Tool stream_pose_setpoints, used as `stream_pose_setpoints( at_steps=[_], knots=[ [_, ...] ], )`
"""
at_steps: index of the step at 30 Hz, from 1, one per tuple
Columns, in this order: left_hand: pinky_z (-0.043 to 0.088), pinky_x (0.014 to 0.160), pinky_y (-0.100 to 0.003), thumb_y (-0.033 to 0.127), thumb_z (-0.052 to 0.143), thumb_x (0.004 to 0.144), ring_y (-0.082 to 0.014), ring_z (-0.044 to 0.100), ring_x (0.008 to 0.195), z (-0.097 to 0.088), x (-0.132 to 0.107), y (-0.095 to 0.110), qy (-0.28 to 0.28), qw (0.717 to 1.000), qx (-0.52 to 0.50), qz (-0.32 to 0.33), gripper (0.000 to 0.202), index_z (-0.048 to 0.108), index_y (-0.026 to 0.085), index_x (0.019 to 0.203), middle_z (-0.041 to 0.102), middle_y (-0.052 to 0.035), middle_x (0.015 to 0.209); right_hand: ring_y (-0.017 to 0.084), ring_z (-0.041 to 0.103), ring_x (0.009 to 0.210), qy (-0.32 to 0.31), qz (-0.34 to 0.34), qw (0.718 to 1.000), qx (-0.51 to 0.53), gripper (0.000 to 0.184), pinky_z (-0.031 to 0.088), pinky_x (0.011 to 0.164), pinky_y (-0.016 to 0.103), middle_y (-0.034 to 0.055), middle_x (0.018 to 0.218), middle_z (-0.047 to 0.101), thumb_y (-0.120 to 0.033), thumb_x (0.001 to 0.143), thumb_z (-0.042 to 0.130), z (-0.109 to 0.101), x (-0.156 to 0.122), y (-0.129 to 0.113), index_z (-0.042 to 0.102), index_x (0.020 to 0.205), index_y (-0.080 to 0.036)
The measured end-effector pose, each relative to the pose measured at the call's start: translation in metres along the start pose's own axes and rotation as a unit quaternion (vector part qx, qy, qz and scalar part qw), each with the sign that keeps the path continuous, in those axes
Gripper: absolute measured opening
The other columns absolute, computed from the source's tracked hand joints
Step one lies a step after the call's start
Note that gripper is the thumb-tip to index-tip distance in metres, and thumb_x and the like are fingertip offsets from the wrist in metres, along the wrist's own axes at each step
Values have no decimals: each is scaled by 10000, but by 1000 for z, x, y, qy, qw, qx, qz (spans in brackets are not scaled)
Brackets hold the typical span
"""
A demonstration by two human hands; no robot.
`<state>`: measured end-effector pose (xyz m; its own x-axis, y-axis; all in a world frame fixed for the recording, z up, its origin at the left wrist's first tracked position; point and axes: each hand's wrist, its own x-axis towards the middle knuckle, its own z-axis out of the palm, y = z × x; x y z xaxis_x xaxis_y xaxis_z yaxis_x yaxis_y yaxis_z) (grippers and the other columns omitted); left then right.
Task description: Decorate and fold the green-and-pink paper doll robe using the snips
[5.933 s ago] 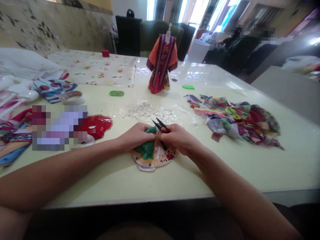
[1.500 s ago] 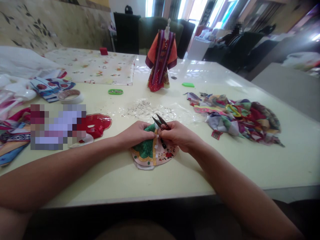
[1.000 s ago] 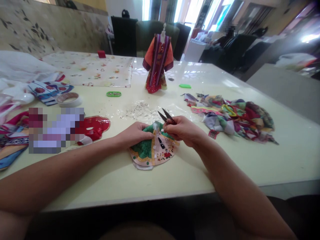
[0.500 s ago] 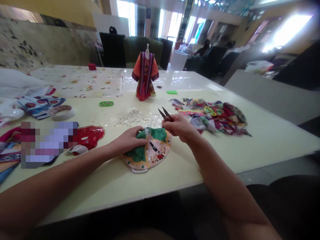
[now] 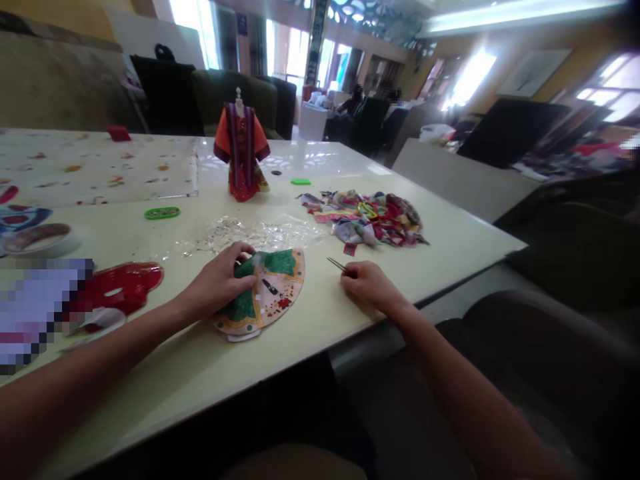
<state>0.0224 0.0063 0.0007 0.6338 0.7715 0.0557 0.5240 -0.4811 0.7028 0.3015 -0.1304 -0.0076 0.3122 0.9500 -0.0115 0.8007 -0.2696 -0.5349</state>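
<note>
A small fan-shaped garment piece (image 5: 270, 290), green and pink with gold trim, lies flat on the cream table (image 5: 200, 360). My left hand (image 5: 217, 283) rests on its left half, fingers curled and pressing it down. My right hand (image 5: 367, 288) lies on the table to the right of the piece, closed around small black thread snips (image 5: 337, 265) whose blades point away to the left. The two hands are apart.
Behind the piece lies clear plastic with beads (image 5: 240, 233). A doll-size red and orange robe on a stand (image 5: 242, 153) stands further back. A heap of fabric scraps (image 5: 370, 217) is at the right, a red cut-out (image 5: 120, 287) at the left. The table edge (image 5: 460, 280) is near my right hand.
My right hand has drawn the snips away from the garment piece and lowered them to the table at the right. The camera has swung to the right. My left hand stays on the piece.
</note>
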Motion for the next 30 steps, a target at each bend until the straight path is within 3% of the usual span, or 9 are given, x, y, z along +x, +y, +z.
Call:
stream_pose_setpoints(
  at_steps=[6, 14, 23, 30],
  knots=[
    [469, 853, -357, 310, 570, 754, -237, 586, 1017, 0, 0, 4, 21, 999, -1, 41, 376, 530, 222, 1118, 611, -60, 1091, 156, 552, 648, 86, -19, 989, -115, 172, 326, 600, 261, 60, 699, 660, -182, 771, 479, -1, -13, 7, 638, 707, -174],
    [472, 858, -359, 302, 576, 724, -229, 602, 974, -1, 3, 2, 18, 999, -25, 35, 378, 545, 216, 1091, 624, -43, 1048, 189, 610, 729, 89, -18, 985, -144, 206, 353, 642, 264, 61, 794, 707, -198, 801, 508, -1, -24, 16, 685, 906, -204],
    [509, 654, -309, 391, 615, 733, -197, 609, 781, -6, 5, 2, -10, 997, -46, -54, 478, 522, 218, 1169, 603, -49, 1005, 173, 605, 676, 103, -25, 993, -45, 190, 389, 643, 259, 56, 752, 694, -222, 810, 501, -7, -27, 22, 681, 854, -178],
    [514, 682, -313, 448, 626, 734, -211, 631, 809, -6, 7, -3, -29, 995, -53, -78, 545, 516, 221, 1217, 635, -55, 1019, 175, 606, 679, 97, -25, 995, -16, 215, 399, 657, 268, 59, 756, 705, -236, 785, 501, -5, -25, 27, 698, 837, -169]
  ],
)
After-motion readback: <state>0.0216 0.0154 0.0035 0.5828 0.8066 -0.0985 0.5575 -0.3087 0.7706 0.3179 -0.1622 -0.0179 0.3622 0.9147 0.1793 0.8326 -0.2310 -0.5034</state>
